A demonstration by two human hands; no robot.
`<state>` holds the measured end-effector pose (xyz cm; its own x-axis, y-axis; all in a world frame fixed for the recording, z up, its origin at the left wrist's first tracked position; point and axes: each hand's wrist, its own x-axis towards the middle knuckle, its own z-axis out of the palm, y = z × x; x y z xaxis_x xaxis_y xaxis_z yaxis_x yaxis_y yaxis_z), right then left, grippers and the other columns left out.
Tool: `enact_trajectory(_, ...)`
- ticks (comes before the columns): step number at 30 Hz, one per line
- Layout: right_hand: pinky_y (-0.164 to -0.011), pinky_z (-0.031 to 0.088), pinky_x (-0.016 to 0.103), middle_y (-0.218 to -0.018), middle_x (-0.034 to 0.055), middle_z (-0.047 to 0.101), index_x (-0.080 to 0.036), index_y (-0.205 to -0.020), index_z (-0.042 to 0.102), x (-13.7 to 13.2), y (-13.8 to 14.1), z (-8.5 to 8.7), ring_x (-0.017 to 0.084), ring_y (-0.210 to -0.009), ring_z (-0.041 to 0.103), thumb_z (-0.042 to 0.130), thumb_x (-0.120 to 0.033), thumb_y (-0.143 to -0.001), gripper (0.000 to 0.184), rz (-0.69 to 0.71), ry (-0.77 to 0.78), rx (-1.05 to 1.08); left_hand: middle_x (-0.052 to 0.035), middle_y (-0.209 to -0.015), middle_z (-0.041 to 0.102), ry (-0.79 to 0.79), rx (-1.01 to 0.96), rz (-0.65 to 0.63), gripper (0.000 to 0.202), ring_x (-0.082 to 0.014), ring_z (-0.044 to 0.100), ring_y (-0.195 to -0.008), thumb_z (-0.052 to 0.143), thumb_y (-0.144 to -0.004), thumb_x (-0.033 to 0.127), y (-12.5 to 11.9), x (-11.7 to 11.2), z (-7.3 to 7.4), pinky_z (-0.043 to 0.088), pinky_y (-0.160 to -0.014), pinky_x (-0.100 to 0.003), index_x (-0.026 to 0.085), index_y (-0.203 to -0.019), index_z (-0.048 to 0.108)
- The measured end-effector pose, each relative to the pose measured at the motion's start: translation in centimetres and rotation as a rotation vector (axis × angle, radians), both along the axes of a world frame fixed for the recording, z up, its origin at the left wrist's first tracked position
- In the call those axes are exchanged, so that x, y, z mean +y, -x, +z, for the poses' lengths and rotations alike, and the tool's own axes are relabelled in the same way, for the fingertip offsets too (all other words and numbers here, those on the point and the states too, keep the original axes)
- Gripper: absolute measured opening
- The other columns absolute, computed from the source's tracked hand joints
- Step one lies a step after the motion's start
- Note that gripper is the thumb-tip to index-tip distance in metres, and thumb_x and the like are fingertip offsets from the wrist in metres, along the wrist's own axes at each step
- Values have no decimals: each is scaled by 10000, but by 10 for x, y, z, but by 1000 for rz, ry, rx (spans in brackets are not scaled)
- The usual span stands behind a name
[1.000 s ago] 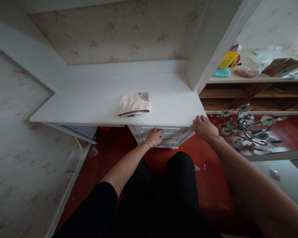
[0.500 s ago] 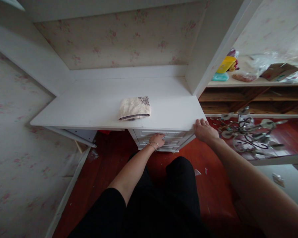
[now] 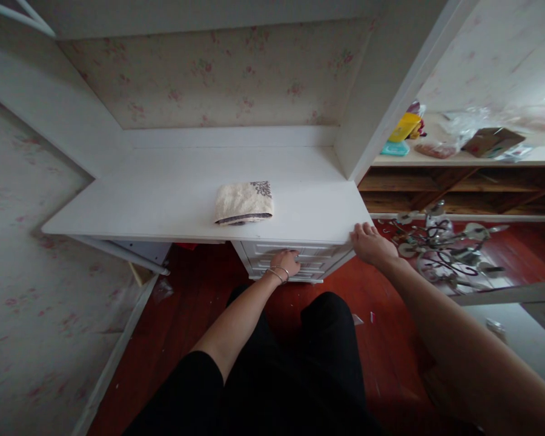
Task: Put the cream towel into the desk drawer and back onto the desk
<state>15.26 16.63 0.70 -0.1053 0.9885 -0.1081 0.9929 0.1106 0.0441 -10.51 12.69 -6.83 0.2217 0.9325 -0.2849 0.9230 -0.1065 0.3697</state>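
My left hand (image 3: 285,263), with bracelets at the wrist, is at the front of the top drawer (image 3: 264,249) under the white desk (image 3: 172,200). Its fingers are closed around the drawer knob (image 3: 297,257), which they mostly cover. At the desk's right front corner, my right hand (image 3: 372,243) grips the edge, fingers over the top; its thumb is hidden. A folded cream cloth (image 3: 243,203) with a dark border and a dark leafy pattern lies on the desktop, apart from both hands.
Right of the desk, a chandelier (image 3: 449,242) lies on the red wooden floor (image 3: 181,327). Behind it, a low shelf unit (image 3: 404,178) carries a yellow container (image 3: 405,127), a cardboard box (image 3: 493,141) and plastic bags. Flowered wallpaper (image 3: 31,254) covers the left wall.
The view has shifted slightly, so the desk sits a little lower and further left. Both hands keep their places at the drawer and the desk corner. The drawer shows no clear movement.
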Motion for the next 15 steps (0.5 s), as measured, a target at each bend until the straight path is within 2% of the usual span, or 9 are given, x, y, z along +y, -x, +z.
enact_trajectory(4,-1033,370,473,-1446,230,365,-57,-1398,350,1,-1,1,334,-1343,340,147,-366,-973,564,-9,7,-2,-86,-1183,659,11,15,16,396,-223,622,-1053,468,-854,316,-3,-3,8,481,-898,-334,254,-1213,623)
enact_trajectory(7,-997,404,495,-1429,226,393,-91,-1385,370,1,-2,0,335,-1330,355,166,-366,-967,540,2,-4,6,-81,-1090,698,29,26,13,364,-226,646,-998,399,-895,329,-4,-20,15,490,-879,-348,259,-1110,685)
enact_trajectory(9,-1000,398,511,-1417,226,412,-104,-1385,371,1,-4,-3,338,-1331,351,199,-337,-957,517,44,-24,5,-74,-1047,710,37,28,-2,364,-221,657,-962,383,-906,340,-3,-42,20,496,-863,-349,266,-1065,703)
enact_trajectory(15,-1034,365,510,-1424,243,400,-58,-1414,323,1,-10,-14,337,-1351,326,219,-304,-948,537,69,-70,14,-51,-1075,694,67,-45,-86,364,-225,647,-963,376,-902,362,1,-127,26,509,-833,-373,318,-1158,632)
